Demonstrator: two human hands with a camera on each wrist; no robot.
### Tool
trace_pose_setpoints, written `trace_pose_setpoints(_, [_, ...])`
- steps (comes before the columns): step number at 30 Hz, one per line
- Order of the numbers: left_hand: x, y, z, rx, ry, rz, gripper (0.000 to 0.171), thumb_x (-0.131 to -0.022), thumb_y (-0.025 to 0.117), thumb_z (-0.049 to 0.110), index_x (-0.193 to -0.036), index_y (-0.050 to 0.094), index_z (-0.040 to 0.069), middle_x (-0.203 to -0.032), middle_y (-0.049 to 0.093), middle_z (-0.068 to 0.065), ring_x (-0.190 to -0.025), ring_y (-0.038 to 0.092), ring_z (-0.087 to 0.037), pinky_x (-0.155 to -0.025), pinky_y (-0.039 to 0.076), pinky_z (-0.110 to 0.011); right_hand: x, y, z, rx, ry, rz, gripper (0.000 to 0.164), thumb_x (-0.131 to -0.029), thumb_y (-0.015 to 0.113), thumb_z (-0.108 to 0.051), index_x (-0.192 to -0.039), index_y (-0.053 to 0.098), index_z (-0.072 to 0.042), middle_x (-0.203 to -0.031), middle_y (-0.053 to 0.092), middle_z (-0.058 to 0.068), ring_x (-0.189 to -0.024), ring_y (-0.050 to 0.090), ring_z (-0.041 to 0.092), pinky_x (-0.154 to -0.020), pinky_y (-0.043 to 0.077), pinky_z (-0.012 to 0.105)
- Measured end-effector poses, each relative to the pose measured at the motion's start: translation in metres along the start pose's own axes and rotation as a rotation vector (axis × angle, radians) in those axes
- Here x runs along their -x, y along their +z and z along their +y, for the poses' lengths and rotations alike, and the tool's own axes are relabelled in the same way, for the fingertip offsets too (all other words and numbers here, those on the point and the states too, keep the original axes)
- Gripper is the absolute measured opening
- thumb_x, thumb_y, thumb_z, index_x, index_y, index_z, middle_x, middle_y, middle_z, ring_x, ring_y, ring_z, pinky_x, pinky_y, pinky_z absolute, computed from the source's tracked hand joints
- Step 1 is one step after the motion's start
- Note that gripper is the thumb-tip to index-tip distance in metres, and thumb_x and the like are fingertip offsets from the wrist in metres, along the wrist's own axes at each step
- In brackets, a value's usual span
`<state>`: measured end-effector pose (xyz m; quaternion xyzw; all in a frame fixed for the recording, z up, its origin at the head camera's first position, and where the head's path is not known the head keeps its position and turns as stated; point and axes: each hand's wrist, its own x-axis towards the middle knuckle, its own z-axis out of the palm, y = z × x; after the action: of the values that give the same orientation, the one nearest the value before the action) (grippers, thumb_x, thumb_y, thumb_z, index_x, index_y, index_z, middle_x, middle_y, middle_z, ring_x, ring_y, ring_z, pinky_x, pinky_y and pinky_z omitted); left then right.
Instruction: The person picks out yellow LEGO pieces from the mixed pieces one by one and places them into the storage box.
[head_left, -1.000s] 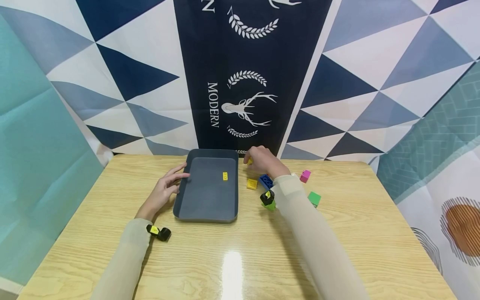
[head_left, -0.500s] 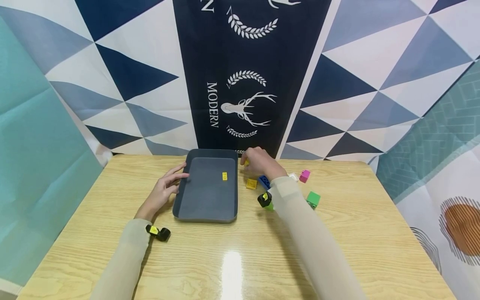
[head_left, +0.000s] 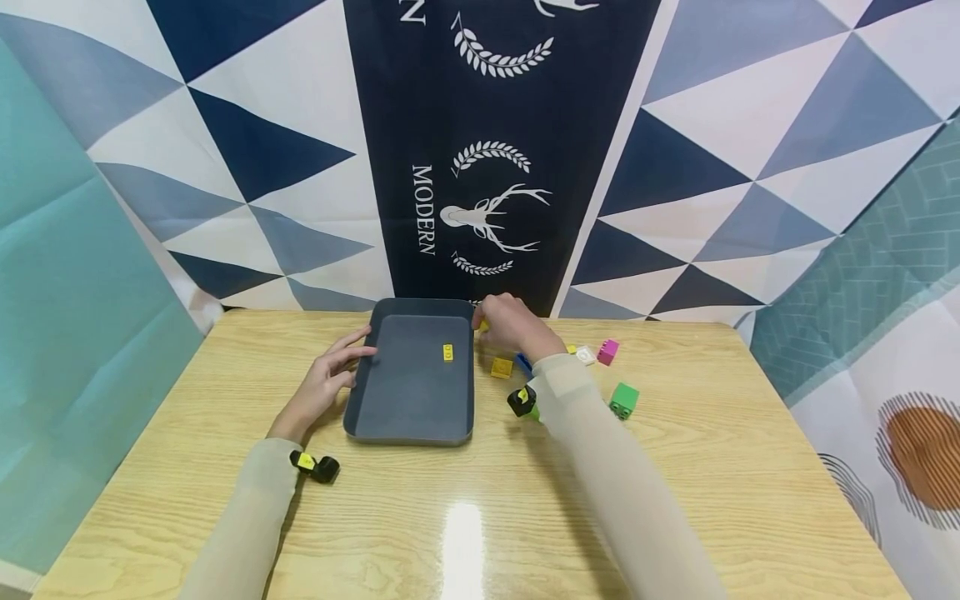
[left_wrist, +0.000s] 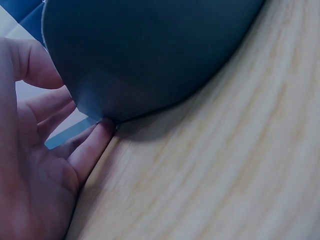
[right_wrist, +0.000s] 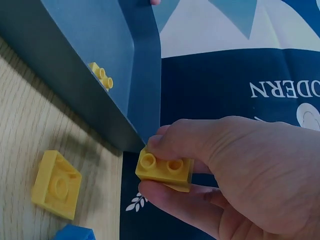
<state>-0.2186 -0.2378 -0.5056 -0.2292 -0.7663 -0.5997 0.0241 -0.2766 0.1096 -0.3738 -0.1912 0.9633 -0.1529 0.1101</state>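
Observation:
Between thumb and fingers, my right hand [head_left: 512, 323] pinches a yellow toy brick [right_wrist: 165, 170] with two studs showing. It is at the right rim of the dark grey tray [head_left: 408, 421], near the tray's far corner. Inside the tray lies another small yellow brick [head_left: 447, 352]. My left hand [head_left: 330, 375] rests at the tray's left side with its fingers extended, fingertips at the rim; in the left wrist view its fingers [left_wrist: 92, 150] touch the outer wall. A flat yellow brick [head_left: 502, 367] lies right of the tray, turned hollow side up in the right wrist view.
Right of the tray, a blue brick [head_left: 523, 365] is partly hidden by my right arm. Beyond the arm lie a white brick [head_left: 586, 356], a pink brick [head_left: 608, 352] and a green brick [head_left: 624, 400]. A patterned cloth [head_left: 465, 125] hangs behind the table [head_left: 390, 517].
My right hand has moved left with the yellow brick, up to the tray's right rim. More of the white and green bricks shows. My left hand has stayed at the tray.

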Motion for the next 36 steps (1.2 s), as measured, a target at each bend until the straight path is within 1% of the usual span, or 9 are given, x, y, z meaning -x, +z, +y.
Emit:
trace_pose_setpoints(5, [-0.005, -0.011, -0.041, 0.011, -0.011, -0.021, 0.051, -0.103, 0.053, -0.010, -0.145, 0.075, 0.007, -0.183, 0.042, 0.001, -0.160, 0.039, 0.010, -0.111, 0.047, -0.009, 0.001, 0.002, -0.003, -0.002, -0.011, -0.011, 0.028, -0.103, 0.076, -0.004, -0.131, 0.082, -0.003, -0.145, 0.076, 0.017, -0.124, 0.072, 0.032, -0.116, 0.060, 0.047])
trace_pose_setpoints(6, [-0.005, -0.011, -0.040, 0.010, -0.027, -0.018, 0.051, -0.103, 0.053, -0.009, -0.145, 0.075, 0.009, -0.183, 0.042, 0.003, -0.161, 0.038, 0.011, -0.112, 0.047, -0.010, 0.001, 0.002, -0.004, -0.001, -0.015, -0.013, 0.028, -0.103, 0.076, -0.004, -0.131, 0.082, -0.003, -0.145, 0.076, 0.017, -0.124, 0.072, 0.032, -0.116, 0.060, 0.047])
trace_pose_setpoints(14, [0.000, -0.003, -0.015, 0.054, 0.075, 0.005, 0.047, -0.101, 0.051, -0.008, -0.143, 0.071, -0.008, -0.181, 0.042, -0.016, -0.165, 0.041, -0.005, -0.107, 0.046, -0.009, 0.001, 0.003, -0.010, 0.041, -0.047, -0.010, 0.026, -0.102, 0.079, -0.007, -0.127, 0.084, -0.003, -0.139, 0.079, 0.015, -0.115, 0.072, 0.031, -0.109, 0.062, 0.046])
trace_pose_setpoints(19, [0.002, 0.001, 0.003, 0.053, 0.058, 0.008, 0.048, -0.099, 0.050, -0.006, -0.142, 0.069, -0.012, -0.181, 0.041, -0.021, -0.162, 0.042, -0.002, -0.106, 0.047, -0.008, 0.001, 0.006, -0.012, 0.035, -0.046, -0.028, 0.027, -0.102, 0.079, -0.008, -0.128, 0.083, -0.003, -0.138, 0.078, 0.016, -0.115, 0.071, 0.031, -0.111, 0.061, 0.046])
trace_pose_setpoints(23, [0.002, 0.002, 0.003, 0.060, 0.067, 0.011, 0.047, -0.099, 0.049, -0.008, -0.142, 0.070, -0.011, -0.180, 0.041, -0.024, -0.163, 0.043, -0.004, -0.110, 0.045, -0.007, 0.000, 0.007, -0.015, 0.028, -0.046, -0.042, 0.028, -0.103, 0.079, -0.008, -0.129, 0.082, -0.003, -0.138, 0.077, 0.017, -0.117, 0.070, 0.032, -0.112, 0.061, 0.046])
trace_pose_setpoints(25, [0.002, 0.002, 0.005, 0.048, 0.050, 0.008, 0.048, -0.100, 0.048, -0.007, -0.143, 0.068, -0.013, -0.180, 0.038, -0.027, -0.161, 0.042, 0.001, -0.112, 0.045, -0.006, 0.000, 0.007, -0.017, 0.037, -0.048, -0.051, 0.028, -0.103, 0.078, -0.008, -0.130, 0.082, -0.003, -0.137, 0.077, 0.016, -0.117, 0.069, 0.031, -0.112, 0.061, 0.045])
trace_pose_setpoints(28, [0.002, 0.003, 0.009, 0.032, 0.022, 0.010, 0.048, -0.099, 0.048, -0.008, -0.143, 0.067, -0.015, -0.180, 0.036, -0.029, -0.161, 0.042, 0.000, -0.112, 0.045, -0.006, -0.001, 0.007, -0.020, 0.040, -0.049, -0.063, 0.028, -0.104, 0.078, -0.009, -0.131, 0.082, -0.003, -0.136, 0.078, 0.016, -0.115, 0.067, 0.031, -0.109, 0.061, 0.045])
trace_pose_setpoints(30, [0.002, 0.003, 0.011, 0.026, -0.001, 0.011, 0.048, -0.100, 0.048, -0.009, -0.143, 0.066, -0.016, -0.181, 0.035, -0.030, -0.165, 0.041, -0.008, -0.110, 0.045, -0.006, -0.001, 0.007, -0.022, 0.050, -0.048, -0.068, 0.028, -0.104, 0.078, -0.009, -0.131, 0.082, -0.003, -0.136, 0.078, 0.015, -0.115, 0.067, 0.031, -0.108, 0.061, 0.044])
trace_pose_setpoints(36, [0.001, 0.004, 0.018, 0.003, -0.059, 0.007, 0.048, -0.101, 0.045, -0.015, -0.145, 0.063, -0.019, -0.182, 0.032, -0.031, -0.169, 0.030, -0.049, -0.104, 0.046, -0.007, 0.000, 0.007, -0.029, 0.079, -0.062, -0.058, 0.026, -0.103, 0.079, -0.009, -0.129, 0.083, -0.004, -0.135, 0.078, 0.015, -0.117, 0.067, 0.031, -0.110, 0.060, 0.044])
